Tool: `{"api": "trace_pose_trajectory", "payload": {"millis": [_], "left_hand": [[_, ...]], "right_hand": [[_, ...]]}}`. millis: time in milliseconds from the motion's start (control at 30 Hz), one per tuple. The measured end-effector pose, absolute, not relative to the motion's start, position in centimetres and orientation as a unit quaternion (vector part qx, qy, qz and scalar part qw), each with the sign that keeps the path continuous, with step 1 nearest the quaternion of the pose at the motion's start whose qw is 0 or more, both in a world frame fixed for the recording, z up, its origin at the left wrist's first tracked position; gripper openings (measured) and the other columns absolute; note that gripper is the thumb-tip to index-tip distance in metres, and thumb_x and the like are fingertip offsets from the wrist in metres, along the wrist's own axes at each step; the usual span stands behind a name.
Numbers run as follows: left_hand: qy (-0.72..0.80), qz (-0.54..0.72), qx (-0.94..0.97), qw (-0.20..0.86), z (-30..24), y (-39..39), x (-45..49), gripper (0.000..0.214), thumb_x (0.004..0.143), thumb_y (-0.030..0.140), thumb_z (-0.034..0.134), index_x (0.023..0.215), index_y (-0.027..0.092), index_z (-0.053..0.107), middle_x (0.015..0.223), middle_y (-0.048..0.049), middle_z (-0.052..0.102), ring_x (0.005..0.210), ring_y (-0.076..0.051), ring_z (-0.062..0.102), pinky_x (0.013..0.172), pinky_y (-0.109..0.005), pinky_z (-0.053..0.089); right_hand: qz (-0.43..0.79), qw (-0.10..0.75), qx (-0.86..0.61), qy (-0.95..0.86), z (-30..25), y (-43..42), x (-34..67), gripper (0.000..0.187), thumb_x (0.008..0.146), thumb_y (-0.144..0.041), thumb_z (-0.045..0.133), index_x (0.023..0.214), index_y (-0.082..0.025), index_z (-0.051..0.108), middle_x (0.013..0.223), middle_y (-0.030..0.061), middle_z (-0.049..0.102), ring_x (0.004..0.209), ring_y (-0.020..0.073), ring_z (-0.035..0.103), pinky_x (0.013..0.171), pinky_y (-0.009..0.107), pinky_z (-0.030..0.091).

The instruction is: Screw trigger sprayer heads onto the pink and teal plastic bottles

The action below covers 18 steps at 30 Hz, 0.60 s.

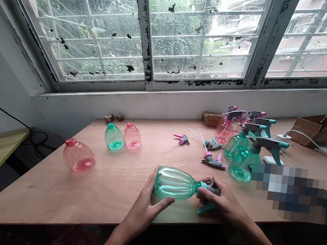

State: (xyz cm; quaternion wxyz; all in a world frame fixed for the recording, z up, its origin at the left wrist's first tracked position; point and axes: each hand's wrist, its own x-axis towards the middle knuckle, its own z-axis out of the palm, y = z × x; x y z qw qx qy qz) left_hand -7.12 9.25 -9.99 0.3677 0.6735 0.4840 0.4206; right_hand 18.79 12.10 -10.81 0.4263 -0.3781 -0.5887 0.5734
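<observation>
A clear green spray bottle (175,183) lies sideways in the air above the table's front edge, its base to the left. Around the base end, my left hand (149,202) is closed, thumb along the near side. My right hand (219,199) grips the grey and teal trigger sprayer head (212,187) at the bottle's neck. Whether the head is fully seated cannot be seen under the fingers. Beyond the hands lie loose trigger heads: a grey and pink one (214,161), a grey and teal one (213,145) and a small pink one (182,139).
Headless bottles stand at left: a pink one (78,156), a green one (114,137) and another pink one (132,136). Several bottles with heads, including a green one (241,164), stand at right. Behind them are a cardboard box (319,129), a white cable and a brick (211,119).
</observation>
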Motion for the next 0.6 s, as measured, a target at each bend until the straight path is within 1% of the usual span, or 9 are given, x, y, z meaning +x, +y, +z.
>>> {"api": "trace_pose_trajectory", "payload": {"millis": [133, 233, 300, 367, 467, 533, 600], "left_hand": [[0.487, 0.410, 0.688, 0.348, -10.8, 9.5, -7.1, 0.093, 0.085, 0.037, 0.072, 0.157, 0.029, 0.014, 0.164, -0.0062, 0.026, 0.151, -0.030, 0.019, 0.125, -0.048, 0.014], [0.491, 0.408, 0.693, 0.334, -11.1, 9.5, -7.1, 0.098, 0.083, 0.034, 0.075, 0.157, 0.026, 0.012, 0.164, -0.0091, 0.024, 0.151, -0.031, 0.018, 0.125, -0.049, 0.015], [0.491, 0.403, 0.697, 0.331, -11.0, 9.5, -7.1, 0.100, 0.081, 0.035, 0.077, 0.157, 0.025, 0.014, 0.164, -0.0104, 0.024, 0.151, -0.032, 0.019, 0.124, -0.050, 0.015], [0.489, 0.405, 0.694, 0.340, -10.6, 9.4, -7.2, 0.093, 0.083, 0.038, 0.075, 0.156, 0.024, 0.019, 0.163, -0.0098, 0.026, 0.151, -0.032, 0.020, 0.124, -0.049, 0.016], [0.487, 0.419, 0.674, 0.364, -10.0, 9.2, -7.1, 0.077, 0.090, 0.040, 0.065, 0.155, 0.026, 0.025, 0.162, -0.0077, 0.031, 0.151, -0.030, 0.021, 0.124, -0.049, 0.016], [0.485, 0.423, 0.665, 0.379, -9.7, 9.1, -7.1, 0.075, 0.092, 0.040, 0.063, 0.155, 0.028, 0.024, 0.162, -0.0058, 0.031, 0.151, -0.030, 0.022, 0.124, -0.049, 0.016], [0.483, 0.421, 0.665, 0.383, -9.7, 9.1, -7.0, 0.079, 0.091, 0.040, 0.064, 0.156, 0.031, 0.021, 0.163, -0.0040, 0.028, 0.151, -0.030, 0.022, 0.124, -0.050, 0.016]], "right_hand": [[0.578, 0.428, -0.377, -0.583, -10.9, 12.2, 18.8, 0.035, 0.085, -0.047, 0.072, 0.098, -0.017, 0.061, 0.071, 0.0000, 0.069, 0.064, 0.0171, 0.064, 0.063, 0.029, 0.053], [0.571, 0.425, -0.382, -0.590, -10.8, 12.1, 18.7, 0.035, 0.084, -0.047, 0.072, 0.098, -0.017, 0.061, 0.069, -0.0003, 0.068, 0.063, 0.0172, 0.064, 0.062, 0.030, 0.053], [0.566, 0.424, -0.385, -0.593, -10.7, 12.1, 18.6, 0.035, 0.084, -0.048, 0.072, 0.098, -0.017, 0.061, 0.068, -0.0002, 0.068, 0.063, 0.0174, 0.063, 0.062, 0.030, 0.053], [0.564, 0.422, -0.389, -0.594, -10.5, 12.0, 18.6, 0.035, 0.084, -0.048, 0.072, 0.096, -0.017, 0.062, 0.068, -0.0001, 0.068, 0.062, 0.0174, 0.063, 0.062, 0.030, 0.053], [0.565, 0.419, -0.391, -0.593, -10.3, 12.0, 18.6, 0.036, 0.083, -0.049, 0.072, 0.095, -0.017, 0.062, 0.068, -0.0001, 0.068, 0.062, 0.0175, 0.063, 0.062, 0.030, 0.053], [0.571, 0.421, -0.388, -0.589, -10.3, 12.0, 18.6, 0.035, 0.083, -0.049, 0.072, 0.095, -0.018, 0.062, 0.069, -0.0004, 0.068, 0.063, 0.0175, 0.063, 0.062, 0.030, 0.053], [0.576, 0.426, -0.384, -0.583, -10.5, 12.0, 18.7, 0.035, 0.084, -0.048, 0.072, 0.097, -0.018, 0.062, 0.069, -0.0006, 0.068, 0.063, 0.0173, 0.064, 0.062, 0.029, 0.053]]}}
